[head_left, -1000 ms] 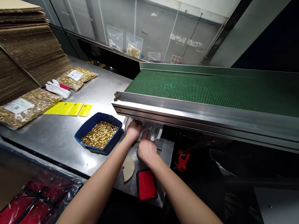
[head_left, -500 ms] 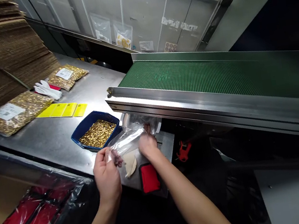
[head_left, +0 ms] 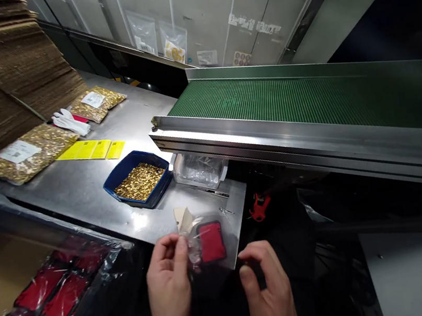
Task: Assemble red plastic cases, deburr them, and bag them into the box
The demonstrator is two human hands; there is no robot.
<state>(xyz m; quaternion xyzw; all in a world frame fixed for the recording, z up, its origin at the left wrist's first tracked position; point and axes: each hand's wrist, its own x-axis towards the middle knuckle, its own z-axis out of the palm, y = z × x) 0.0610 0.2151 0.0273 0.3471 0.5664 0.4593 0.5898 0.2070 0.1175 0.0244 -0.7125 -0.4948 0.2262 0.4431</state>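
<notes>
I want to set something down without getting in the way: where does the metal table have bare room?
The metal table shows bare patches between the far filled bag, yellow slips and conveyor, and left of the blue tray, nearer than the slips. Its near right corner is crowded by the red pouch, beige piece and clear bag in the left hand.

Bag (head_left: pixel 193 246) before pouch (head_left: pixel 212 241), tub (head_left: pixel 132 161) (on tbl (head_left: pixel 83 187)) back L, conveyor (head_left: pixel 266 102) back R.
</notes>
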